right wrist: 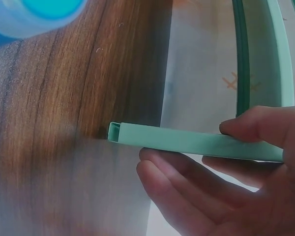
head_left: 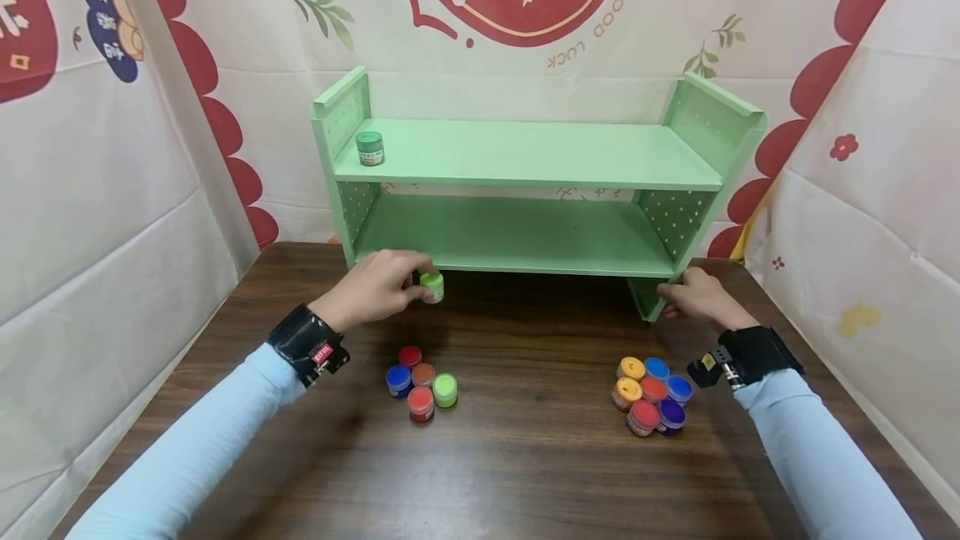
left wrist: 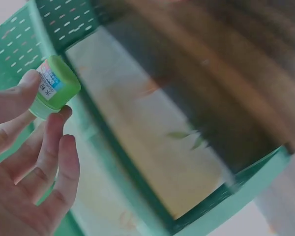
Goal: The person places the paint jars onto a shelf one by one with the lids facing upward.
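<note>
My left hand (head_left: 384, 286) pinches a small light-green paint jar (head_left: 432, 287) between thumb and fingertips, in front of the lower left of the green two-tier shelf (head_left: 525, 152). In the left wrist view the jar (left wrist: 56, 87) shows its printed label, with the outer fingers spread below. My right hand (head_left: 701, 297) grips the shelf's right side leg (right wrist: 187, 141), thumb on one face and fingers on the other. A dark-green-lidded jar (head_left: 370, 148) stands at the left end of the top tier.
On the brown table (head_left: 525, 457), a left cluster holds red, blue, brownish and light-green jars (head_left: 445, 390). A right cluster has yellow, red, blue and purple jars (head_left: 652, 390). Printed white cloth (head_left: 225, 23) hangs behind and at both sides.
</note>
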`<state>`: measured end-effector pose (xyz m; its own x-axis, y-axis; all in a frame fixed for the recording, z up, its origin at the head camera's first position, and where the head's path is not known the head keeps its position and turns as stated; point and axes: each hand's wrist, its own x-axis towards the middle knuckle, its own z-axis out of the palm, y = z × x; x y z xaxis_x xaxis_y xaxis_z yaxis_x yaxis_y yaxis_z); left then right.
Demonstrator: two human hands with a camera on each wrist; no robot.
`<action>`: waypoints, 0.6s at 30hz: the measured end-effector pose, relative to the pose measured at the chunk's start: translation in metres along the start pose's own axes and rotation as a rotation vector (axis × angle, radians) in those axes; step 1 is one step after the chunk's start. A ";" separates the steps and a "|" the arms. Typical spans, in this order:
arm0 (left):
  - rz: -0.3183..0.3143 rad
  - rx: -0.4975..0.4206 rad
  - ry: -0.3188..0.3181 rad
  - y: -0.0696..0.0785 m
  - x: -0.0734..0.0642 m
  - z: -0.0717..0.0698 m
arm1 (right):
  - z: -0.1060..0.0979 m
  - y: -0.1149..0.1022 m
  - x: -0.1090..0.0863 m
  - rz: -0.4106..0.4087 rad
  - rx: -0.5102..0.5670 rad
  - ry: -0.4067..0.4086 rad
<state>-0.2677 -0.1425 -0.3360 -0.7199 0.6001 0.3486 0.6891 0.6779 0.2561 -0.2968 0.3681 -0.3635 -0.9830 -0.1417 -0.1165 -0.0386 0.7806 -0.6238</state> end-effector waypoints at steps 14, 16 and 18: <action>0.184 -0.052 0.504 0.013 0.014 -0.064 | -0.001 -0.001 -0.002 -0.009 0.007 -0.003; 0.198 -0.043 0.597 0.013 0.017 -0.068 | -0.001 -0.001 -0.002 -0.006 0.006 0.000; 0.194 -0.024 0.671 0.014 0.020 -0.072 | -0.001 -0.001 -0.002 -0.006 0.003 0.002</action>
<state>-0.2667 -0.1516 -0.2609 -0.3824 0.3119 0.8698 0.8072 0.5708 0.1502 -0.2947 0.3681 -0.3623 -0.9831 -0.1454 -0.1110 -0.0443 0.7780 -0.6267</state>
